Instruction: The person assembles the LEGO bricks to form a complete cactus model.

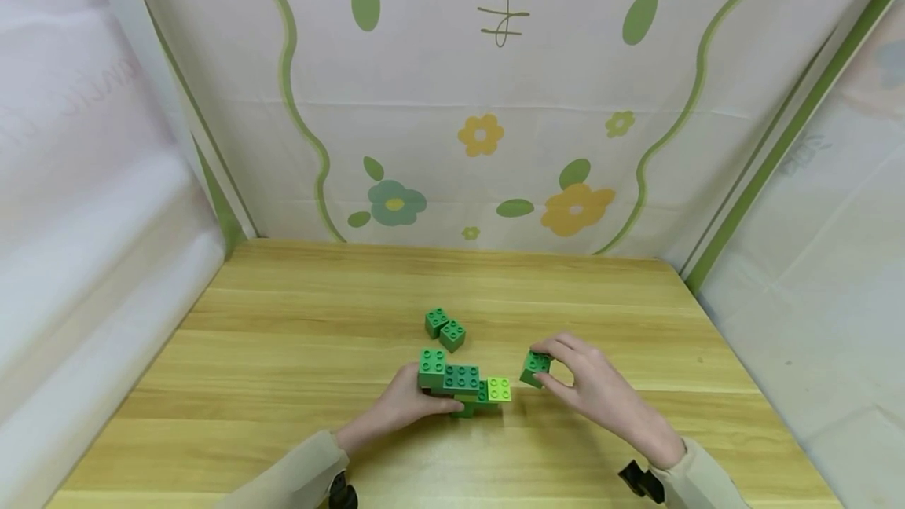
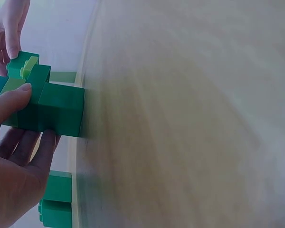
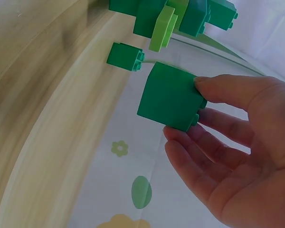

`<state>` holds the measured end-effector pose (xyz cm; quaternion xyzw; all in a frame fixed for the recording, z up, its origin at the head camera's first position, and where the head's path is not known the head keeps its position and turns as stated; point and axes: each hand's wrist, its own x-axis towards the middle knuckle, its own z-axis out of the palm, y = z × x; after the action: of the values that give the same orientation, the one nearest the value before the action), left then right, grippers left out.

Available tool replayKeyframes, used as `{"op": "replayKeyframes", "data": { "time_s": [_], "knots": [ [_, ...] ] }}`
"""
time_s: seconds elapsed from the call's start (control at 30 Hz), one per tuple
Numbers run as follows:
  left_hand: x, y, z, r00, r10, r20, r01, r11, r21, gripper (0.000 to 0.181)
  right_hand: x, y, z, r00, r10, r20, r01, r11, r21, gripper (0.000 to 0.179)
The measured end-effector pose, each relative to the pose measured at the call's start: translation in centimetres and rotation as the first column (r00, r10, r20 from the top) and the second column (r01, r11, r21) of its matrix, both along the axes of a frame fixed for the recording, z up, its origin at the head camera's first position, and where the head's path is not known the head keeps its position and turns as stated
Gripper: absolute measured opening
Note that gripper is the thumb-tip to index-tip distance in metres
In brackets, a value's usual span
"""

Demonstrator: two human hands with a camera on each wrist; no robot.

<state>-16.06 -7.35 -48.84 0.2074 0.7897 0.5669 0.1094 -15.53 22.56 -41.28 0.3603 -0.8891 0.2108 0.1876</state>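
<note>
Assembly seems under way: the left hand (image 1: 404,402) grips the joined bricks (image 1: 461,378); the right hand (image 1: 592,379), well apart, pinches a single green brick (image 1: 533,368) at its fingertips; adding it would need careful alignment.

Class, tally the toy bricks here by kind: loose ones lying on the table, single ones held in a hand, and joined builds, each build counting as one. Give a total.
Loose green bricks on the table: 2
Single green brick in the right hand: 1
Joined brick build in the left hand: 1
Total: 4
</note>
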Motion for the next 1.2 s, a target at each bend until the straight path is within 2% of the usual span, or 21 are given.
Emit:
{"op": "replayKeyframes", "data": {
  "time_s": [0.3, 0.87, 1.2],
  "knots": [
    [0.0, 0.0, 0.0, 1.000, 0.003, 0.000, -0.003, 1.000, -0.007, 0.045, 0.3, -0.4, 0.4, 1.000, 0.012, -0.016, -0.012, 1.000, 0.009, 0.039],
    [0.0, 0.0, 0.0, 1.000, -0.001, 0.001, 0.001, 1.000, -0.001, 0.045, 1.0, -1.3, 0.8, 0.998, 0.056, 0.015, -0.056, 0.998, 0.020, 0.038],
    [0.0, 0.0, -0.2, 1.000, -0.004, -0.004, 0.004, 1.000, 0.010, 0.044, 1.0, -1.9, 0.8, 0.995, 0.095, -0.011, -0.095, 0.995, 0.021, 0.037]
  ]
}}
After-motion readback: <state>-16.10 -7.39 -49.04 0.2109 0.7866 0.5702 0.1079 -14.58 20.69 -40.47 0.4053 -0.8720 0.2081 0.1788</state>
